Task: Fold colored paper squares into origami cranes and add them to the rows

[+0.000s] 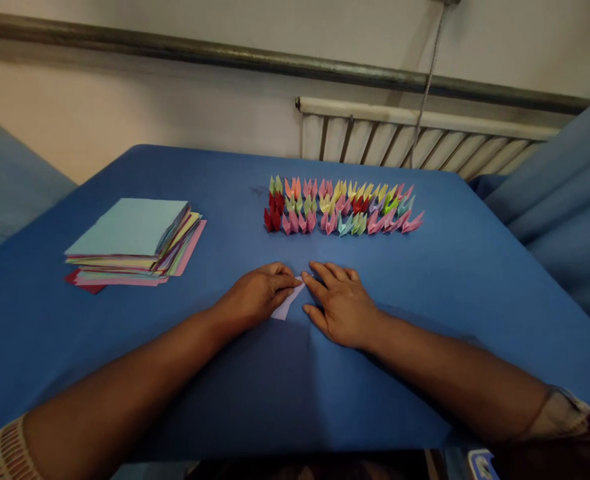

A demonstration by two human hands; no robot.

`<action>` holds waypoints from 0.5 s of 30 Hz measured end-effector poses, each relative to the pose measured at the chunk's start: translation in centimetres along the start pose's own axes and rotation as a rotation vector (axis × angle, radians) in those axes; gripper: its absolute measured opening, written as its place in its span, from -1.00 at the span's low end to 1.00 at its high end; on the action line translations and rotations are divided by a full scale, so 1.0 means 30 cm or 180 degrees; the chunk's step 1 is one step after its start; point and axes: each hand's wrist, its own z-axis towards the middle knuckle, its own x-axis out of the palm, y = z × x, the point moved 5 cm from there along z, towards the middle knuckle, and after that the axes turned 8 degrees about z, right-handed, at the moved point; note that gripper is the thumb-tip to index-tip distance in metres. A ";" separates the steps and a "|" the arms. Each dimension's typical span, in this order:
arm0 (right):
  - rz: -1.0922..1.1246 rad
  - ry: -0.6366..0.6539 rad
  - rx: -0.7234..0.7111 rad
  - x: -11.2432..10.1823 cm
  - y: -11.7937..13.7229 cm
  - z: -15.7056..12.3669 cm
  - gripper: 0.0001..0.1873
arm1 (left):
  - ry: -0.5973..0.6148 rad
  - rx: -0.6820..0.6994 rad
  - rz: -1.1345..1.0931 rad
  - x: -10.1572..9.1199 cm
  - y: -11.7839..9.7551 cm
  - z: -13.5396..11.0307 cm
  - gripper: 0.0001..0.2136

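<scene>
Both my hands rest on a small folded piece of pale paper [287,303] lying on the blue table [255,393]. My left hand [257,293] presses on it from the left with its fingers curled down over the paper. My right hand [339,303] lies flat on the table with its fingers stretched out, the fingertips touching the paper's right edge. Most of the paper is hidden under the hands. Beyond them stand rows of several small folded paper figures [342,205] in red, pink, yellow, green and blue.
A stack of coloured square paper sheets [135,243], light blue on top, lies on the left of the table. A radiator [415,143] and a long pipe [225,57] run along the wall behind. Blue fabric [569,200] hangs at the right.
</scene>
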 end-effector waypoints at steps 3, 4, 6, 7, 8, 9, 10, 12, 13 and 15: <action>-0.0045 -0.0047 0.0094 -0.001 0.003 -0.001 -0.34 | 0.0070 -0.0053 -0.0115 -0.013 0.007 -0.007 -0.75; -0.0063 -0.0073 0.0123 -0.001 0.004 -0.001 -0.32 | 0.0086 -0.0086 -0.0132 -0.018 0.010 -0.011 -0.75; -0.0094 -0.0122 0.0162 0.001 0.005 -0.001 -0.30 | 0.0115 -0.0140 -0.0107 -0.026 0.014 -0.018 -0.75; -0.0106 -0.0139 0.0179 0.002 0.006 0.000 -0.30 | 0.0133 -0.0146 -0.0070 -0.029 0.014 -0.022 -0.75; -0.0117 -0.0155 0.0210 0.004 0.006 0.001 -0.30 | 0.0154 -0.0133 -0.0020 -0.032 0.012 -0.025 -0.74; -0.0125 -0.0177 0.0262 0.005 0.006 0.001 -0.30 | 0.0177 -0.0103 0.0040 -0.035 0.008 -0.027 -0.74; -0.0135 -0.0216 0.0333 0.005 0.006 0.000 -0.30 | 0.0205 -0.0059 0.0106 -0.038 0.003 -0.029 -0.74; -0.0162 -0.0298 0.0347 0.006 0.018 -0.004 -0.30 | 0.0274 0.0032 0.0246 -0.044 -0.006 -0.035 -0.74; -0.0172 -0.0317 0.0258 0.008 0.031 -0.006 -0.31 | 0.0316 0.0075 0.0306 -0.047 -0.010 -0.039 -0.73; -0.0152 -0.0240 -0.0076 0.019 0.066 -0.014 -0.32 | 0.0411 0.0189 0.0373 -0.052 -0.019 -0.047 -0.72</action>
